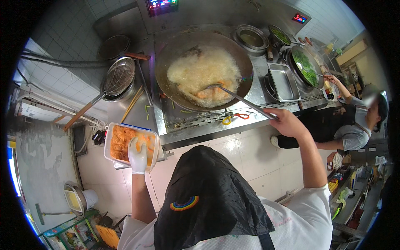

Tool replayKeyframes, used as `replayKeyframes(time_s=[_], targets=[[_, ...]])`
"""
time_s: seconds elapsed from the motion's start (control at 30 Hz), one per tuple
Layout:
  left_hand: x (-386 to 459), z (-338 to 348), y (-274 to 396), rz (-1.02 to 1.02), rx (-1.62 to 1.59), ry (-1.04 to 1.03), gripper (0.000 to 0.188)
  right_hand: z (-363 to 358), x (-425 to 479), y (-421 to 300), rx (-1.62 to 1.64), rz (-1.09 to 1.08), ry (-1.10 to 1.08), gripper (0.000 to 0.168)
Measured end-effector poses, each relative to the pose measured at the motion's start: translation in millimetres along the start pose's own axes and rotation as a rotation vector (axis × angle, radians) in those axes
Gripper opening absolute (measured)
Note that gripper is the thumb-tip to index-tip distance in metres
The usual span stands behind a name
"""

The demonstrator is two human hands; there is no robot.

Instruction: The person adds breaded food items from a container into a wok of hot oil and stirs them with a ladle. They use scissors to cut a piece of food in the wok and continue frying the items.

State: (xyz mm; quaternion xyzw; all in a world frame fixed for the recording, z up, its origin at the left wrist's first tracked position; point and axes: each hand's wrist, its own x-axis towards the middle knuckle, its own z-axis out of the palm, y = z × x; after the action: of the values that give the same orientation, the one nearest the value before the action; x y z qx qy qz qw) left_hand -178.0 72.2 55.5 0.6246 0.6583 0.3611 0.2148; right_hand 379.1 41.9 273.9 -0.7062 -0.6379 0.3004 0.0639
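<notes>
My left hand (137, 156), in a white glove, reaches into a clear plastic container (157, 151) of orange-coated raw pieces (120, 142). Its thumb and fingers are spread, with the fingertips down among the pieces; whether they pinch any is hidden. My right hand (289, 122) is bare and grips the long metal handle of a ladle (247, 101). The ladle's head rests at the surface of bubbling oil (203, 68) in a large wok (247, 59). Beside the ladle head, orange pieces (212, 92) are frying in the foam.
A wood-handled mesh strainer (120, 76) lies over a bowl left of the wok, near long chopsticks (132, 104). Scissors (236, 118) lie on the front ledge. Right of the wok sits a steel tray (284, 82). A co-worker (353, 122) stirs greens (304, 67) in another wok.
</notes>
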Motion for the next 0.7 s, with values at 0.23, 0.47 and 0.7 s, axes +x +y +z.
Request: replayKeyframes(time_s=[0.23,0.47,0.7], targets=[[2,3,5,-0.022,-0.041,0.001,0.039,-36,-52,7,0.175,0.120,0.076,0.046],[7,11,1,0.001,-0.016,-0.027,0.039,-53,-89,21,0.190,0.057,0.135,0.048],[9,9,10,0.000,-0.016,-0.028,0.038,-43,-89,14,0.083,0.090,0.051,0.046]])
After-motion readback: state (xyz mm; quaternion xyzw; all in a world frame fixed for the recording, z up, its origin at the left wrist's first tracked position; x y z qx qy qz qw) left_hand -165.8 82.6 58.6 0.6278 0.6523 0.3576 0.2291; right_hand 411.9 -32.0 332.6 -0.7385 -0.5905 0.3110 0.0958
